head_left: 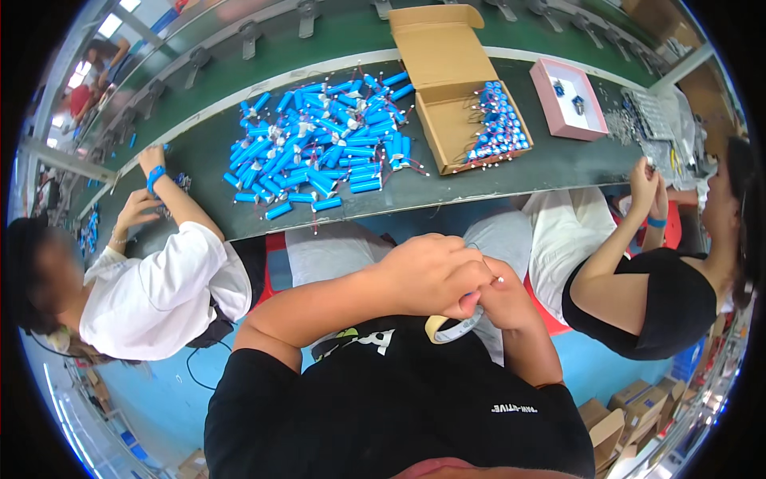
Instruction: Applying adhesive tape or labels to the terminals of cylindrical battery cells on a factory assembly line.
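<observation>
My left hand [435, 274] and my right hand [511, 297] meet in front of my chest, both with curled fingers. Between them shows a bit of a blue battery cell [471, 294], mostly covered by my left fingers and thumb. A small white connector [500, 279] on a thin wire pokes out by my right fingers. Below the hands hangs a cream roll of tape [436, 329], its upper edge against my right hand. Beyond, a loose pile of blue battery cells [319, 144] with wires lies on the dark bench [383, 209].
An open cardboard box [443, 132] holds upright blue cells [503, 128]. Right of it stands a pink box [552, 108] with small parts. A co-worker in white [167, 287] sits at left, another in black [638, 295] at right. Behind the bench runs a green conveyor [351, 36].
</observation>
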`<move>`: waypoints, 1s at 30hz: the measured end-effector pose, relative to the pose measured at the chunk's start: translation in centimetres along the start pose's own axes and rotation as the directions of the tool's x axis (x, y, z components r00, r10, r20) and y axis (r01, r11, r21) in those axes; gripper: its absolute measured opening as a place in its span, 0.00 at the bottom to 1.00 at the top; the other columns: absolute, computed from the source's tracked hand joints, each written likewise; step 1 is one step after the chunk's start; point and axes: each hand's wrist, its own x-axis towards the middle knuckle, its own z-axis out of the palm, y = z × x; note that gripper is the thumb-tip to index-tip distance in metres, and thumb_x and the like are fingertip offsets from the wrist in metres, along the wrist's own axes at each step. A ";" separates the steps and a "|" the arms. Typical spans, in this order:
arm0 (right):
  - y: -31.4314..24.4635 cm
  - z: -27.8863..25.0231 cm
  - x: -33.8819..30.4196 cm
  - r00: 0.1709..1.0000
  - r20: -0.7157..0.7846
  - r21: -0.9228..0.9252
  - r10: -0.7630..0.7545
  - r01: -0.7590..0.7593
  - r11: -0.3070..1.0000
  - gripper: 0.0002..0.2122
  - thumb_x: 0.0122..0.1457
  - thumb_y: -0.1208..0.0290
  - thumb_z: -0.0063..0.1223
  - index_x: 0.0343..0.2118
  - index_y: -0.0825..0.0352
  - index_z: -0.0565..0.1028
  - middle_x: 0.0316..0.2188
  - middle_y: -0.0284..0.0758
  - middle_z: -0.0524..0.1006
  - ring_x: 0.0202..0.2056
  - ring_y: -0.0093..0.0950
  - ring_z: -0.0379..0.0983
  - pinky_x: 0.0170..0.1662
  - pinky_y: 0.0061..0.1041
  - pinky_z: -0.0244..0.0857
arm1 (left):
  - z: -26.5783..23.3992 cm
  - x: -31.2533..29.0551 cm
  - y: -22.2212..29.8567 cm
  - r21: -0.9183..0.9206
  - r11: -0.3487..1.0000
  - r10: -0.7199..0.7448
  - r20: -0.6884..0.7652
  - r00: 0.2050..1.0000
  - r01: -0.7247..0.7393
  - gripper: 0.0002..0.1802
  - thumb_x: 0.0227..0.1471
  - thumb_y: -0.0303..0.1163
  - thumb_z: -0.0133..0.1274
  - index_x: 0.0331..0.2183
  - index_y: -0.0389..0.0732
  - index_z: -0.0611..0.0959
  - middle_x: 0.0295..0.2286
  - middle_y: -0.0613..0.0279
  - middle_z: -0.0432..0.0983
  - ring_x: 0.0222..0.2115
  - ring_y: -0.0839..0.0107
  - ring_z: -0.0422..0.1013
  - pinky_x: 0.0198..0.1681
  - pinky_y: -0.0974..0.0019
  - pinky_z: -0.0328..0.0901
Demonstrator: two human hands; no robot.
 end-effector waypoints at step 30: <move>2.7 -0.9 2.7 0.934 -0.305 -0.002 -0.186 0.194 0.981 0.06 0.64 0.70 0.48 0.32 0.65 0.68 0.23 0.27 0.67 0.28 0.20 0.63 0.36 0.22 0.62 | -13.0 -11.2 -8.9 0.127 0.354 -0.656 -0.672 0.343 0.926 0.13 0.54 0.32 0.54 0.38 0.39 0.69 0.27 0.51 0.74 0.26 0.59 0.74 0.31 0.59 0.68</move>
